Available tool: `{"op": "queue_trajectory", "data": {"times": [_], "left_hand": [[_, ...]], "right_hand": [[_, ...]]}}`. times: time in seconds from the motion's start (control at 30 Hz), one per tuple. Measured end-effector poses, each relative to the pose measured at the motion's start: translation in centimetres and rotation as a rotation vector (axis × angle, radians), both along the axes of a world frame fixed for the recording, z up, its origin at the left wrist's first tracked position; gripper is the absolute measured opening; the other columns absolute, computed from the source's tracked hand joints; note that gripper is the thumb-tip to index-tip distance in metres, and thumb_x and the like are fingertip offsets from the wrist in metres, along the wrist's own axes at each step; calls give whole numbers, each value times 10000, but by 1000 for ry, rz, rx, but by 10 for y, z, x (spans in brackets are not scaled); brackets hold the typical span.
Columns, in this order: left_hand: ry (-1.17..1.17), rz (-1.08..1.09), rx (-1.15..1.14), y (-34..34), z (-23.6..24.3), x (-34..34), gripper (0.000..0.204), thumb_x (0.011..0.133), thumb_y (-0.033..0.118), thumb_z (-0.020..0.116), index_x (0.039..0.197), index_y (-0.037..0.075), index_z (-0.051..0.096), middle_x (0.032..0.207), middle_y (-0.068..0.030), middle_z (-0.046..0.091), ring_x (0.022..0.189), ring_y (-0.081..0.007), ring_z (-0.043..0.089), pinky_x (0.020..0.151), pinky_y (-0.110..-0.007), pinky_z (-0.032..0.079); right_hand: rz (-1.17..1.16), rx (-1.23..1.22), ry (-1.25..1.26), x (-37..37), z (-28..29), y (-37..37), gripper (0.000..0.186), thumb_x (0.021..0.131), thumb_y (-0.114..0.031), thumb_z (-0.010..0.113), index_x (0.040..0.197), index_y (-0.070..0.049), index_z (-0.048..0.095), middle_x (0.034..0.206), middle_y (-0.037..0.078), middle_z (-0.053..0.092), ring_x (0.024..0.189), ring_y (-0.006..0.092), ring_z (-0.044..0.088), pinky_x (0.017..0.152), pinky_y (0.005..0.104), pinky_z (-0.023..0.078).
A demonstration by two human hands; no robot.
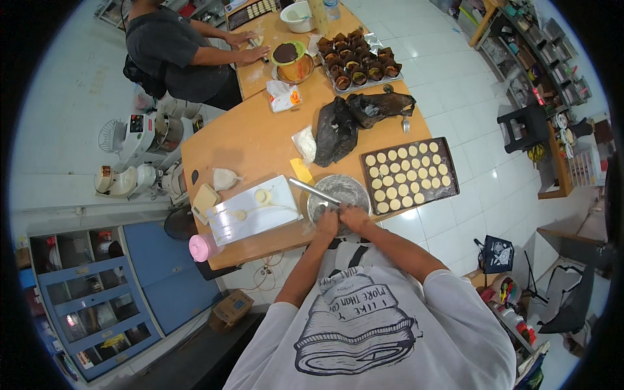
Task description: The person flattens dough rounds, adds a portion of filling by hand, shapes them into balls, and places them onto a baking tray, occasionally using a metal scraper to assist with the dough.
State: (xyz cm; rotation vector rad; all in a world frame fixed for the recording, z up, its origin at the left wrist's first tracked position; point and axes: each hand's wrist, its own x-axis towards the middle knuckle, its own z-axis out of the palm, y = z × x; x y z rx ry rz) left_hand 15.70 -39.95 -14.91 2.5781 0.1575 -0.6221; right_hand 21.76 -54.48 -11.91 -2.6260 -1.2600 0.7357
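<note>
Both my hands are at the near side of a round metal bowl (pixel 368 194) dusted with pale flour. My left hand (pixel 327 221) is closed, its fingers bent down at the bowl; what they hold, if anything, is hidden. Close beside it, my right hand (pixel 353 219) is also closed, and its grip cannot be made out. A metal rolling pin (pixel 313 190) lies slanted across the bowl's left rim, its lower end close to my fingers. Left of the bowl, a white board (pixel 250 218) carries thin pieces of dough. On the right, a dark baking tray (pixel 446 148) bears rows of pale dough rounds.
Black plastic bags (pixel 336 133), a bag of white powder (pixel 304 143) and a yellow scraper (pixel 301 171) lie beyond the bowl. A pink container (pixel 202 248) stands at the left edge. Further off are cupcakes (pixel 359 62) and another person (pixel 172 55) working dough.
</note>
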Motion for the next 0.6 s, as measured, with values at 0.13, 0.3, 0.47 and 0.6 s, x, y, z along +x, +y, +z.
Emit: {"op": "queue_trajectory", "data": {"times": [0.13,0.3,0.47,0.6], "left_hand": [[79,74,37,-9,-10,4,409,974,204,523,1327,12,600,1331,-303,553,1084,-448,647,949,-550,522],[27,137,48,-2,-37,-8,436,981,211,505,1360,5,565,1343,-314,553,1099,-439,644,943,-540,527],[61,60,99,-6,-13,-8,502,936,158,556,1417,27,501,1410,-269,508,1139,-426,631,959,-498,542],[58,-29,99,-1,3,-10,478,891,125,637,1353,31,555,1333,-243,550,1106,-426,642,918,-506,555]], "right_hand": [[-91,31,105,6,5,-2,219,880,-99,603,1050,-33,726,1281,191,591,1096,364,667,869,454,596],[-199,24,311,16,45,-6,209,803,-11,648,996,-29,726,1253,231,600,1052,376,670,864,466,580],[-303,698,840,33,90,-46,99,914,-41,657,962,4,731,1056,136,690,934,224,679,792,366,552],[-474,815,703,42,119,-61,179,925,-111,723,1049,16,746,1006,99,698,907,180,675,799,305,548]]}}
